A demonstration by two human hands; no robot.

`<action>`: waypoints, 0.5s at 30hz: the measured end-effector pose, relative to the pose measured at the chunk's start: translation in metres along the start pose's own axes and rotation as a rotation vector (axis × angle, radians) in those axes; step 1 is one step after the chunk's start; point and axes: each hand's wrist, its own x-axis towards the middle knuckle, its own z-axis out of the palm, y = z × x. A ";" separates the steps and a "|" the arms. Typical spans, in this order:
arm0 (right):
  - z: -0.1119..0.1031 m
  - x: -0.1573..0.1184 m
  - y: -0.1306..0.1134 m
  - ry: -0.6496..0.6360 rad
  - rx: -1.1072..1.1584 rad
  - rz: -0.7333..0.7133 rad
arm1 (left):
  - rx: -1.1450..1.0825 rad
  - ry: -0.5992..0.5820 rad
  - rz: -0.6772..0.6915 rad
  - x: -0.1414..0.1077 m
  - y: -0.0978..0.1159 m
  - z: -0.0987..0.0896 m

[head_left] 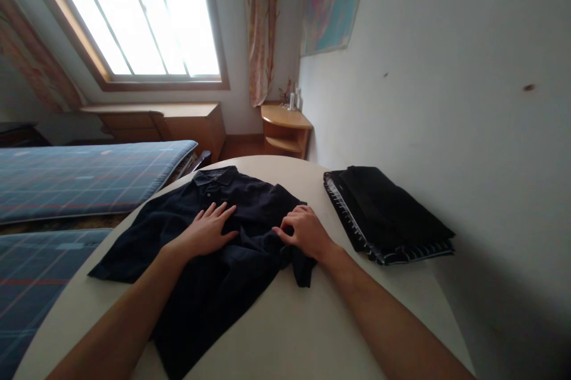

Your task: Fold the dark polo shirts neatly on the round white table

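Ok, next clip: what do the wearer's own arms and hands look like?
Both the left hand and the right hand are ungloved, with slim fingers. The forearms are bare to the picture's edge, no sleeves showing; no watch, bracelet or ring is visible.

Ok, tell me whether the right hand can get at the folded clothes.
Likely yes: the right hand is on the shirt, with just tabletop showing between that hand and the folded clothes.

Left hand (209,229) palm-down and splayed, right hand (307,231) curled in a loose pinch
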 end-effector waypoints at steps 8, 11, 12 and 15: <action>-0.010 -0.003 -0.003 0.150 0.034 0.010 | -0.028 -0.086 0.163 -0.021 0.039 -0.007; -0.012 -0.003 -0.006 0.169 0.082 0.041 | -0.019 -0.109 0.219 -0.030 0.054 -0.010; -0.011 -0.003 -0.006 0.149 0.068 0.071 | -0.014 -0.115 0.246 -0.032 0.058 -0.011; -0.006 -0.002 -0.005 0.093 -0.034 0.205 | -0.018 -0.142 0.316 -0.036 0.064 -0.014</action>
